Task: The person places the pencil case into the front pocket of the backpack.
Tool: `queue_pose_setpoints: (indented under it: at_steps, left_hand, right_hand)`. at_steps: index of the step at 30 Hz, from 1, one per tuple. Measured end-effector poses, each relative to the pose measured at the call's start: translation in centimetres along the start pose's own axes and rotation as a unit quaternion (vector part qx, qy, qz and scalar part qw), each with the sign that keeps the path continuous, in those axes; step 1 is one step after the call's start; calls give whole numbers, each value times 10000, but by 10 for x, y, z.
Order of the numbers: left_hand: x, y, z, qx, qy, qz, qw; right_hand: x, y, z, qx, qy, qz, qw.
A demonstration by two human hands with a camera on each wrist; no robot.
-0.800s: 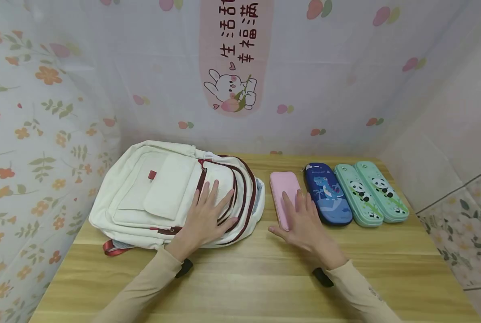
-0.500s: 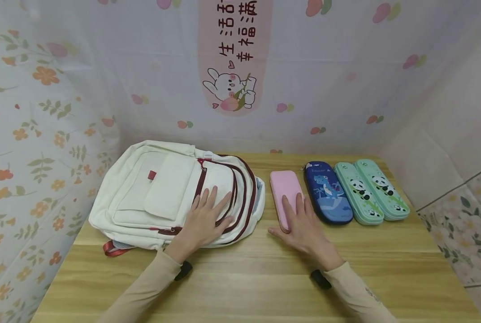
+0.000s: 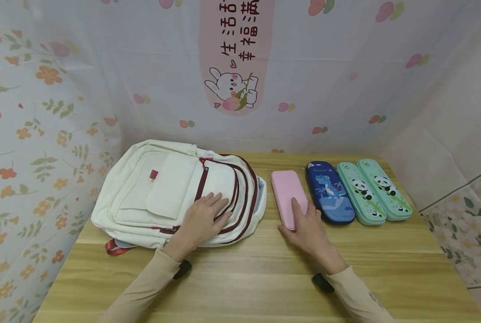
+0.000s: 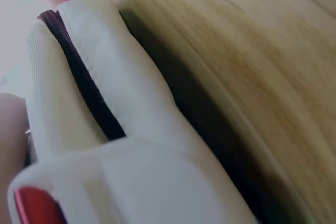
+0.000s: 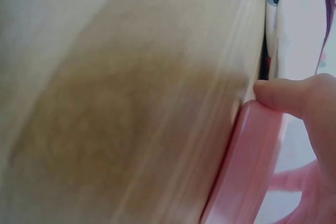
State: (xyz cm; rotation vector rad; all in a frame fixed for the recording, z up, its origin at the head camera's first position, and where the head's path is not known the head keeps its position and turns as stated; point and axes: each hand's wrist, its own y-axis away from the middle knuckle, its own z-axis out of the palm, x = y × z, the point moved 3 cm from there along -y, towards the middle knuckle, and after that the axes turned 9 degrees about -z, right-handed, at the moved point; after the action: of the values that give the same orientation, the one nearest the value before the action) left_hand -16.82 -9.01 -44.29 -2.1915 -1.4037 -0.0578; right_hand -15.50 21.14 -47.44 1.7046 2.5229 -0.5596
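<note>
A white backpack (image 3: 171,186) with dark red zips lies flat on the wooden table, at left in the head view. My left hand (image 3: 201,220) rests on its front pocket, fingers relaxed. In the left wrist view, the backpack's side (image 4: 131,87) and a dark zip show. My right hand (image 3: 309,231) holds the near end of a pink pencil case (image 3: 286,190), thumb on the left and fingers over the right. The case lies on the table. In the right wrist view, the thumb meets the end of the pink case (image 5: 249,156); the other fingers are partly hidden.
Right of the pink case lies a blue dinosaur pencil case (image 3: 330,190). Beside it are two mint-green panda pencil cases (image 3: 361,193). A patterned curtain (image 3: 325,89) hangs behind the table. A red strap loop (image 3: 119,247) sticks out from the backpack.
My right hand has shifted slightly right, its fingers curling from flat on the pink case to around its near end. My left hand has slid a little nearer on the backpack.
</note>
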Motion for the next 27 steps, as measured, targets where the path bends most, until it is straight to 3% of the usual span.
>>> queue_pose_setpoints:
  at_steps: [3, 7, 14, 21, 27]
  left_hand:
    - [0, -2, -2, 592, 123, 359, 9975]
    - [-1, -5, -7, 917, 354, 540, 9937]
    - [-3, -12, -23, 1005, 785, 507, 9905]
    - [-8, -18, -38, 1137, 1230, 403, 9851]
    - [-12, -21, -50, 1313, 1286, 290, 9825]
  right_hand:
    - [3, 1, -4, 124, -52, 174, 9998]
    - [8, 2, -9, 127, -268, 613, 9977]
    - [15, 3, -15, 819, -590, 812, 9916]
    - [20, 2, -21, 1010, -924, 1097, 9845]
    - [15, -5, -33, 1248, -1035, 943, 9823]
